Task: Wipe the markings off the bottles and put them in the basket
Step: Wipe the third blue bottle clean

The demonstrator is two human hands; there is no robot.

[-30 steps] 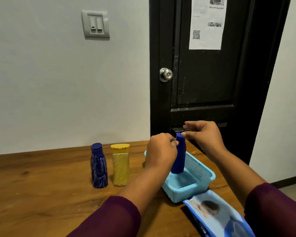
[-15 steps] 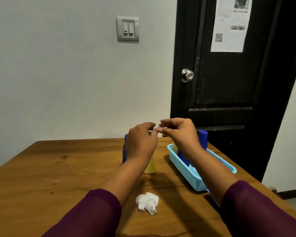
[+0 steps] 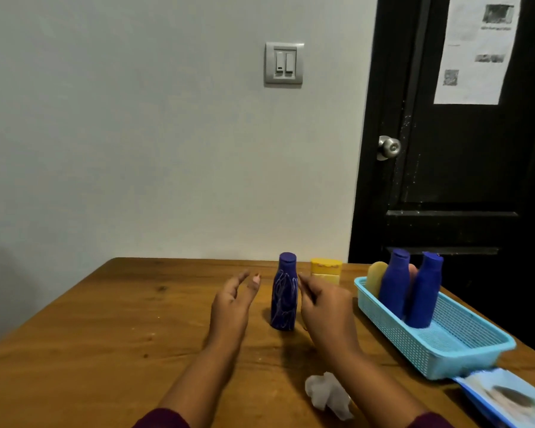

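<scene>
Dim, soft indoor light; slight motion blur, wide-angle edge bending.

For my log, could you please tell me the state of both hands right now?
Left hand: open, holding nothing.
Right hand: open, holding nothing.

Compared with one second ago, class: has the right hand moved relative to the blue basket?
Yes. The right hand has moved left, from above the basket to beside the scribbled blue bottle.
</scene>
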